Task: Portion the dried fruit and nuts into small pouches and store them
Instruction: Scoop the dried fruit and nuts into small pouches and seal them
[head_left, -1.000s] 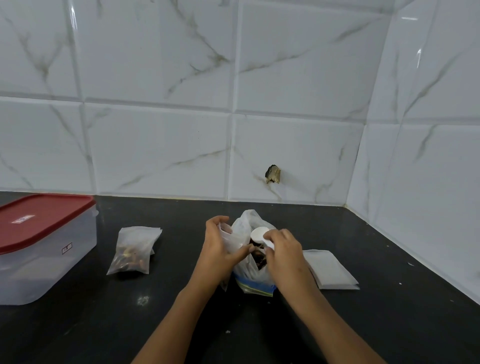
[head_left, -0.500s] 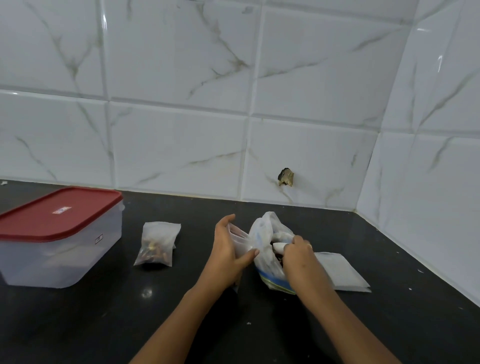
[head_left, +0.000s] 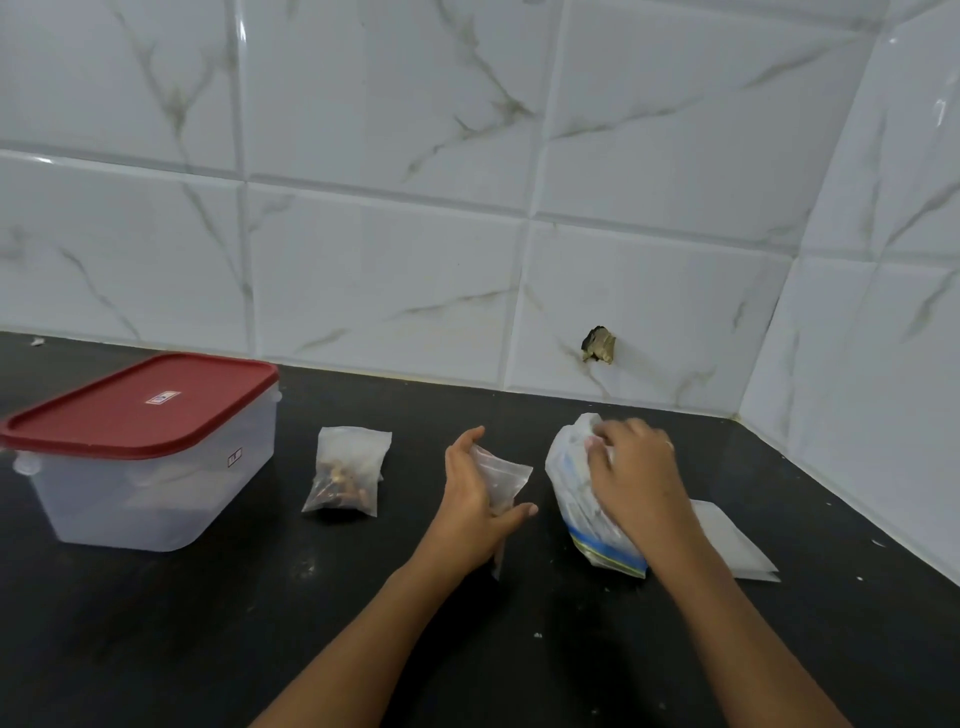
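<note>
My left hand (head_left: 475, 499) holds a small clear pouch (head_left: 501, 480) upright between thumb and fingers, a little left of the big bag. The big plastic bag of dried fruit and nuts (head_left: 587, 493), with a blue strip at its bottom, stands on the black counter. My right hand (head_left: 636, 470) grips the crumpled top of that bag; whatever is inside its fingers is hidden. A filled small pouch (head_left: 349, 475) with brown nuts lies further left on the counter.
A clear storage box with a red lid (head_left: 140, 447) stands at the left. A flat stack of empty pouches (head_left: 732, 540) lies right of the big bag. White tiled walls close the back and right, with a broken hole (head_left: 598, 344) in one tile.
My left hand has drawn the small pouch away from the big bag to the left. My right hand has moved from inside the bag's mouth onto its top. The white scoop is no longer visible.
</note>
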